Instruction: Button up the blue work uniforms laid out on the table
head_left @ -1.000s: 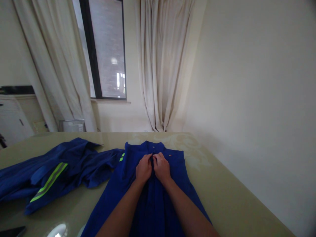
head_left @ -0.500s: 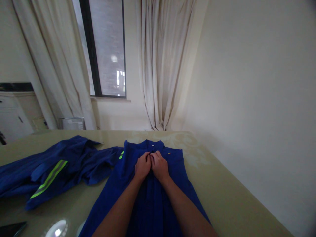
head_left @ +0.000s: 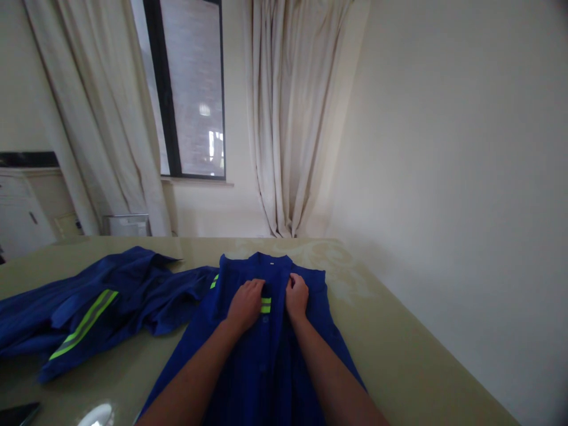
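Observation:
A blue work jacket (head_left: 276, 361) lies spread on the table, its collar towards the far edge. My left hand (head_left: 247, 303) is closed on the left front edge of the jacket. My right hand (head_left: 297, 294) pinches the opposite front edge near the chest. Between the hands the front is parted, and a yellow-green reflective strip (head_left: 265, 305) shows inside the opening. Both forearms cover parts of the jacket's lower front.
To the left lies a second crumpled blue garment (head_left: 133, 296) with a reflective band, touching the jacket's side. The pale green table (head_left: 399, 337) meets a white wall at the right. A dark flat object (head_left: 18, 414) rests at the lower left.
My hands were together at the jacket's front; now they are apart, left hand to the left and right hand slightly right. The front has opened, uncovering the reflective strip.

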The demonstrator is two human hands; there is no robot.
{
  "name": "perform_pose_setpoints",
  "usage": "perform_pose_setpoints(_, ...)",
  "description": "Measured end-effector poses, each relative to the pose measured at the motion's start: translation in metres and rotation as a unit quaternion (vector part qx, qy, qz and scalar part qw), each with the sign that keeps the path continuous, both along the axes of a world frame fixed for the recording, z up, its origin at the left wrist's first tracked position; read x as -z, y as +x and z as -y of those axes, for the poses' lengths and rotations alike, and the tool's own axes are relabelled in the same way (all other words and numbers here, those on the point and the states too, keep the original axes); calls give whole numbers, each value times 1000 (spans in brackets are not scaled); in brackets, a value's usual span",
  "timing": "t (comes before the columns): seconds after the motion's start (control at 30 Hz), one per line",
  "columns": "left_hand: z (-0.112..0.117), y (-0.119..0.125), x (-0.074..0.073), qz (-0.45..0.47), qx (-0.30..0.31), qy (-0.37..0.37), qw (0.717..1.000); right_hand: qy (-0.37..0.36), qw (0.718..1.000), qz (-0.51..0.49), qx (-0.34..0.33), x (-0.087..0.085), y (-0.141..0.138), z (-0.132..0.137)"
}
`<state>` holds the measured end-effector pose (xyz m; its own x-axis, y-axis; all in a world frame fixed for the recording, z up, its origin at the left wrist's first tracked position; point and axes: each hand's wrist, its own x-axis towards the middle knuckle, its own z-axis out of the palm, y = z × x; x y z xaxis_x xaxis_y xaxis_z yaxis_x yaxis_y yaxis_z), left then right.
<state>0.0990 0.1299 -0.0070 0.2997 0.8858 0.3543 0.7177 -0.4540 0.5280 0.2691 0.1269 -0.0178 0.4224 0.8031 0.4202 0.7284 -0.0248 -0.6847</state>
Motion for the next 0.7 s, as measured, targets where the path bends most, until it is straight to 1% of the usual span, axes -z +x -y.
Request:
perform_pose_setpoints(0.07, -1, -31, -1, -31, -5, 23, 999, 21, 999, -23, -13, 2, 2, -3)
perform_pose_setpoints(0.1, -3, -49, -2, -48, -26, 34, 998, 31, 999, -34, -24, 3, 2, -4)
perform_pose_setpoints(0.17, -6, -88, -5, -97, -104, 55, 988, 51, 996, -56, -49, 2, -1, -5)
perform_pose_setpoints(0.23, -9, -126, -12, -106, -176, 54, 977, 70, 992, -80, -68, 1, -3, -5)
perform_pose_setpoints(0.3, -11, -161, -24, -93, -236, 55, 966, 91, 988, -105, -67, -2, -6, -4)
perform_pose_setpoints(0.4, -7, -204, -48, -61, -326, 80, 940, 123, 982, -138, -42, -10, -7, 1)
perform_pose_setpoints(0.43, -3, -215, -55, -50, -346, 98, 932, 131, 980, -145, -35, -14, -6, 3)
perform_pose_setpoints(0.47, 2, -224, -61, -44, -352, 119, 927, 138, 979, -149, -32, -19, -4, 7)
perform_pose_setpoints(0.5, 9, -230, -65, -43, -344, 141, 927, 142, 978, -151, -34, -25, 0, 11)
perform_pose_setpoints(0.53, 18, -232, -68, -45, -320, 162, 933, 143, 977, -151, -39, -31, 8, 16)
perform_pose_setpoints(0.57, 31, -228, -68, -50, -279, 174, 943, 140, 978, -148, -46, -38, 18, 21)
perform_pose_setpoints(0.6, 45, -220, -67, -54, -227, 177, 956, 132, 979, -145, -51, -44, 31, 28)
perform_pose_setpoints(0.63, 62, -207, -64, -50, -167, 168, 970, 119, 981, -142, -53, -49, 46, 36)
perform_pose_setpoints(0.67, 80, -190, -60, -41, -94, 138, 985, 102, 983, -142, -49, -53, 63, 44)
perform_pose_setpoints(0.7, 99, -169, -56, -29, -33, 102, 994, 81, 985, -145, -38, -55, 81, 53)
